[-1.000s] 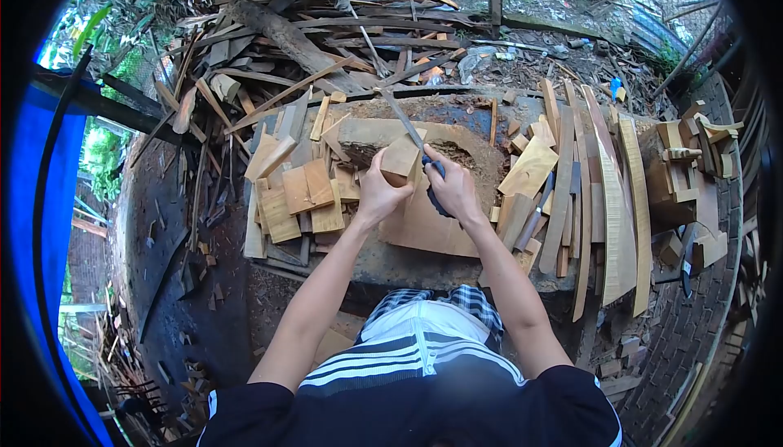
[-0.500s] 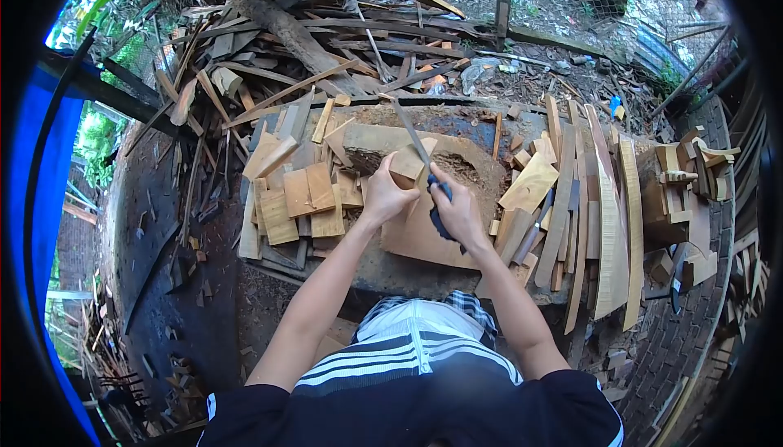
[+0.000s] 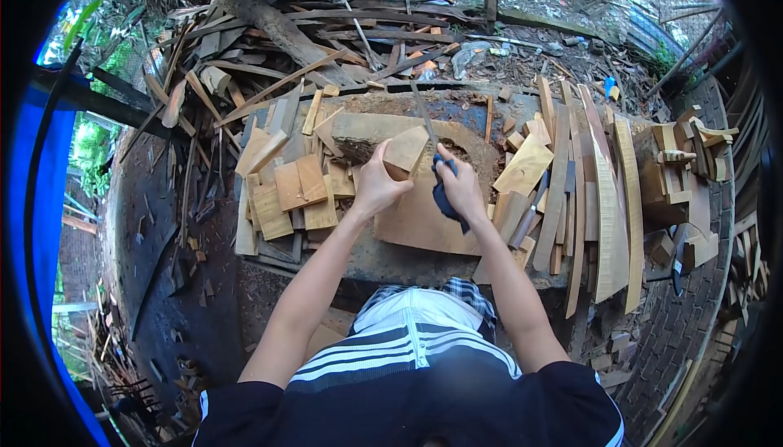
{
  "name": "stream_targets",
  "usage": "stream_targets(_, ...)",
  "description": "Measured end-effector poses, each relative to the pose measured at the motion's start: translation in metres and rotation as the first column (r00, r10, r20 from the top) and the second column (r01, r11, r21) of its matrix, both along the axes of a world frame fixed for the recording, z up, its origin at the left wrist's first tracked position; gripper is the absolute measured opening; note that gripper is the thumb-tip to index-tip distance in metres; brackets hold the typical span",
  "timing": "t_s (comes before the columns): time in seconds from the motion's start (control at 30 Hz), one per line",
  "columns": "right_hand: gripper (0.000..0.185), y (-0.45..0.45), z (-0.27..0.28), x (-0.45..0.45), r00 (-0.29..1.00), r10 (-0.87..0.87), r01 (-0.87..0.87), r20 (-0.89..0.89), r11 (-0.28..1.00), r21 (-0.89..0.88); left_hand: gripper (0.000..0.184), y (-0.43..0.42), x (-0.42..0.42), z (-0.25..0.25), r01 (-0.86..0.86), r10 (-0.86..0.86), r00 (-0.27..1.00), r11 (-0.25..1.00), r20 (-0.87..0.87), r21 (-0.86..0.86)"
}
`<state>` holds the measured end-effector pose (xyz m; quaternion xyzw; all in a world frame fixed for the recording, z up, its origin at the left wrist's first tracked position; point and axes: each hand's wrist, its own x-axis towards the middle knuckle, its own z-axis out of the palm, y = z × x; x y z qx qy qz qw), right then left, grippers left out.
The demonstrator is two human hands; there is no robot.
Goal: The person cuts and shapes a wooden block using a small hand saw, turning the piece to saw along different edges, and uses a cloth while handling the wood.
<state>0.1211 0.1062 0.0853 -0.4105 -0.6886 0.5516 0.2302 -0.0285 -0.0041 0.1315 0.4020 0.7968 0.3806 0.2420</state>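
The left hand [image 3: 380,188], grip closed, holds a pale-brown angular wooden block [image 3: 407,150]; the right hand [image 3: 462,192] (closed too) clasps a long blue-handled grey metal blade [image 3: 423,110].

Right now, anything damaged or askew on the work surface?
Yes: the big block has a ragged hollow by the right hand, odd against its smooth near part. Worn or cut, I can't tell. Offcuts to its left lie at mixed angles.

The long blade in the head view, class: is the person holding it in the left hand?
No, the right hand holds the long blade, while the left hand grips a wooden block.
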Motion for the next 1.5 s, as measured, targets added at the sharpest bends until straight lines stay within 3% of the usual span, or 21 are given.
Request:
stream_targets(0.1, 0.046, 0.027, -0.023, -0.015, 0.994, 0.007, -0.015, 0.113, 0.997, 0.075, 0.085, 0.007, -0.002, -0.001, 0.068, -0.063, 0.996, 0.994, -0.065, 0.091)
stream_targets(0.17, 0.046, 0.018, -0.021, -0.003, 0.994, -0.04, 0.041, 0.099, 0.999, -0.014, 0.086, 0.003, 0.0, -0.006, 0.145, -0.13, 0.982, 0.984, -0.135, 0.107)
stream_targets(0.3, 0.048, 0.026, -0.064, 0.021, 0.963, -0.264, 0.26, -0.061, 0.963, -0.065, 0.087, 0.005, 0.003, 0.004, 0.028, -0.028, 1.0, 1.0, -0.005, -0.002)
stream_targets(0.37, 0.047, 0.019, -0.032, 0.023, 0.96, -0.257, 0.26, -0.113, 0.966, 0.004, 0.088, 0.003, -0.005, -0.002, 0.053, -0.051, 0.997, 0.998, -0.053, 0.032)
stream_targets(0.43, 0.045, 0.005, 0.016, 0.02, 1.0, 0.014, -0.012, -0.025, 0.997, 0.071, 0.087, 0.007, -0.007, -0.005, 0.079, -0.076, 0.993, 0.996, -0.089, 0.032)
stream_targets(0.47, 0.043, 0.006, 0.017, 0.015, 0.995, 0.044, -0.056, 0.086, 0.988, 0.142, 0.087, 0.011, -0.003, 0.0, 0.093, -0.09, 0.992, 0.995, -0.085, 0.031)
stream_targets(0.57, 0.041, 0.022, 0.02, 0.006, 0.991, -0.017, 0.018, 0.132, 1.0, -0.004, 0.085, 0.015, 0.011, 0.012, 0.125, -0.125, 0.992, 0.992, -0.032, -0.008)
stream_targets(0.63, 0.039, 0.009, 0.018, 0.011, 0.988, -0.061, 0.048, 0.142, 0.994, 0.096, 0.083, 0.02, 0.012, 0.006, 0.218, -0.218, 0.965, 0.976, -0.145, -0.015)
stream_targets(0.73, 0.041, -0.025, 0.037, 0.038, 0.987, 0.04, -0.05, 0.157, 0.997, 0.062, 0.084, 0.022, 0.012, 0.003, 0.23, -0.226, 0.944, 0.973, -0.238, -0.012)
stream_targets(0.77, 0.042, -0.033, 0.039, 0.045, 0.994, 0.057, -0.064, 0.089, 0.995, 0.077, 0.085, 0.023, 0.013, 0.002, 0.242, -0.242, 0.927, 0.97, -0.286, -0.037)
stream_targets(0.83, 0.043, -0.031, 0.034, 0.052, 0.998, 0.061, -0.063, 0.021, 0.993, 0.095, 0.083, 0.025, 0.014, 0.003, 0.276, -0.275, 0.923, 0.961, -0.27, -0.033)
stream_targets(0.9, 0.046, -0.016, 0.016, 0.052, 0.994, 0.025, -0.045, 0.106, 0.981, 0.189, 0.081, 0.027, 0.013, 0.004, 0.319, -0.316, 0.912, 0.947, -0.26, -0.03)
stream_targets(1.03, 0.046, -0.007, 0.005, 0.055, 0.979, 0.026, -0.055, 0.2, 0.989, 0.141, 0.082, 0.025, 0.006, 0.0, 0.328, -0.322, 0.91, 0.944, -0.262, -0.023)
stream_targets(1.13, 0.047, 0.002, -0.006, 0.052, 0.996, 0.01, -0.021, 0.091, 0.993, 0.116, 0.084, 0.025, 0.008, 0.003, 0.323, -0.332, 0.914, 0.943, -0.232, -0.075)
stream_targets(1.2, 0.047, 0.022, -0.012, 0.05, 0.99, 0.0, 0.001, 0.143, 1.0, -0.004, 0.088, 0.023, 0.017, 0.007, 0.298, -0.374, 0.866, 0.919, -0.331, -0.258)
stream_targets(1.23, 0.047, 0.031, -0.021, 0.048, 0.989, -0.017, 0.022, 0.148, 0.999, -0.037, 0.088, 0.023, 0.02, 0.004, 0.309, -0.382, 0.865, 0.916, -0.326, -0.255)
stream_targets(1.3, 0.046, 0.034, -0.029, 0.048, 0.992, -0.003, 0.008, 0.123, 0.999, -0.039, 0.091, 0.022, 0.025, 0.003, 0.371, -0.461, 0.836, 0.874, -0.296, -0.312)
stream_targets(1.37, 0.046, 0.023, -0.023, 0.046, 0.977, -0.025, 0.022, 0.214, 1.0, 0.015, 0.092, 0.018, 0.03, 0.009, 0.378, -0.48, 0.833, 0.856, -0.274, -0.353)
stream_targets(1.5, 0.046, -0.018, 0.011, 0.061, 0.999, -0.012, 0.013, 0.05, 1.0, -0.018, 0.091, 0.012, 0.025, -0.002, 0.39, -0.494, 0.803, 0.858, -0.333, -0.334)
